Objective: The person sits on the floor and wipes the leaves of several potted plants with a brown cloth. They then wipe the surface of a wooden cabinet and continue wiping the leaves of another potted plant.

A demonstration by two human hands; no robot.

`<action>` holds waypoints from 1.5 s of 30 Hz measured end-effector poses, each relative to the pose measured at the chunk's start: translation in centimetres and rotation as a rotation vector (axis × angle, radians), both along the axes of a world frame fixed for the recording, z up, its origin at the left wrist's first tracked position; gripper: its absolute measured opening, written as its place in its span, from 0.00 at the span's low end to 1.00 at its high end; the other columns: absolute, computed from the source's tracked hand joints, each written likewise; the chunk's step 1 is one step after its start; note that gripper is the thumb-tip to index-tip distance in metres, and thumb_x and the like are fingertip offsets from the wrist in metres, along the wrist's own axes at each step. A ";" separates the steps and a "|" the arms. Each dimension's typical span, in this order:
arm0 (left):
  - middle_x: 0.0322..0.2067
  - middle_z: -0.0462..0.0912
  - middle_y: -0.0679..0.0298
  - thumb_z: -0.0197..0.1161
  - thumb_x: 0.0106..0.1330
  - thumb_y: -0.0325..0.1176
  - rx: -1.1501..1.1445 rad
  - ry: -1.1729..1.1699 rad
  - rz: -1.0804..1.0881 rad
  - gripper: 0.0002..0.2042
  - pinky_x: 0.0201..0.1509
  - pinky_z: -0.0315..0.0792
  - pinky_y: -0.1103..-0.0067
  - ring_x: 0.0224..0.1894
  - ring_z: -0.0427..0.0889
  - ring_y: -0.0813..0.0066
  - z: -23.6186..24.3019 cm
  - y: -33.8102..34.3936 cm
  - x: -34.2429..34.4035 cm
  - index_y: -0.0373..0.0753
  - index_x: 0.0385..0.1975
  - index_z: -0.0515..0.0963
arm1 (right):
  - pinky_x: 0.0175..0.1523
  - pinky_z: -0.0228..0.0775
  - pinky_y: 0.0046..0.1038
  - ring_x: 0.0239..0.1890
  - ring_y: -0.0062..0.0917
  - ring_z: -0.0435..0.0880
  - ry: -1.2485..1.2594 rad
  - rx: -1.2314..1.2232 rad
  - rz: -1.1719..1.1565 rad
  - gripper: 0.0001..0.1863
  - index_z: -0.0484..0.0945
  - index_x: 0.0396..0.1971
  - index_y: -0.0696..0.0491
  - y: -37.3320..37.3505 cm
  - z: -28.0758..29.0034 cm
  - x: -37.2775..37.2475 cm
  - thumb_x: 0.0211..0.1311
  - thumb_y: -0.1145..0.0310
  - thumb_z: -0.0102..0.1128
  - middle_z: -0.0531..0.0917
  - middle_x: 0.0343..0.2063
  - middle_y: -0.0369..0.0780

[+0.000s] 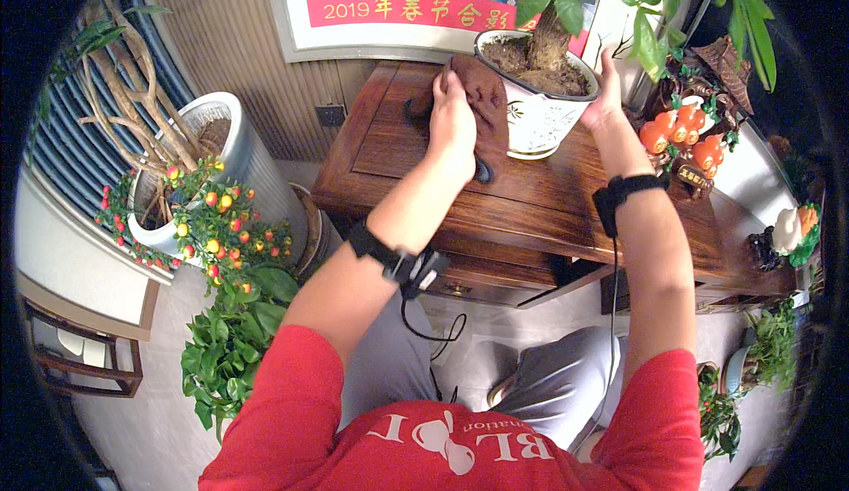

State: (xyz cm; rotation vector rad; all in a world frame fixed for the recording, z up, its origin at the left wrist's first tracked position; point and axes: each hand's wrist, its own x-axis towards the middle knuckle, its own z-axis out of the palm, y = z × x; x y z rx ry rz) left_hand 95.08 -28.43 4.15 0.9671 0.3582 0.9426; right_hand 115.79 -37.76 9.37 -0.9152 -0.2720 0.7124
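Observation:
A white flowerpot point(541, 120) with a dark rim and a painted pattern holds soil and a thick-trunked leafy plant point(553, 40). It is tilted above the dark wooden cabinet point(389, 151). My right hand point(605, 95) lies against the pot's right side, thumb side up. On the other side, my left hand point(454, 118) presses a crumpled brown piece, seemingly a cloth point(482, 93), against the pot. The left fingertips are partly hidden by it. Below the left hand, a small dark rounded object point(483, 171) shows on the cabinet top. A black strap circles each forearm.
Orange gourd ornaments point(685, 129) stand close by my right forearm. A framed picture point(363, 45) leans behind the cabinet. Tall pale planters point(252, 164) and a berry plant point(217, 226) flank the left side. A cable point(615, 314) hangs from the right wrist strap.

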 end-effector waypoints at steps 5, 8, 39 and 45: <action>0.63 0.69 0.51 0.46 0.72 0.54 -0.240 0.024 -0.191 0.31 0.67 0.61 0.67 0.64 0.68 0.60 1.1 6.0 4.0 0.34 0.65 0.65 | 0.69 0.60 0.45 0.62 0.42 0.73 -0.119 0.150 -0.030 0.42 0.71 0.62 0.55 -0.9 -1.3 -4.7 0.64 0.31 0.45 0.74 0.61 0.47; 0.55 0.78 0.56 0.43 0.74 0.41 -0.257 0.146 -0.151 0.21 0.62 0.69 0.67 0.57 0.76 0.62 0.1 5.6 3.7 0.34 0.59 0.71 | 0.65 0.66 0.41 0.57 0.38 0.78 -0.160 0.142 -0.178 0.35 0.74 0.57 0.54 -0.3 -1.7 -5.3 0.67 0.38 0.47 0.79 0.56 0.44; 0.72 0.52 0.46 0.39 0.78 0.37 0.001 -0.070 0.286 0.26 0.75 0.50 0.68 0.74 0.53 0.53 -1.5 -5.8 5.1 0.32 0.71 0.51 | 0.59 0.67 0.32 0.49 0.31 0.79 -0.071 0.192 -0.266 0.24 0.77 0.49 0.59 0.5 -3.3 -3.4 0.68 0.54 0.48 0.82 0.48 0.43; 0.72 0.51 0.45 0.39 0.78 0.43 0.035 -0.064 0.207 0.28 0.76 0.49 0.67 0.74 0.52 0.52 -0.2 -4.8 4.6 0.34 0.72 0.50 | 0.60 0.67 0.33 0.49 0.29 0.79 -0.178 0.138 -0.326 0.24 0.76 0.49 0.56 0.4 -3.9 -5.3 0.70 0.51 0.45 0.82 0.46 0.43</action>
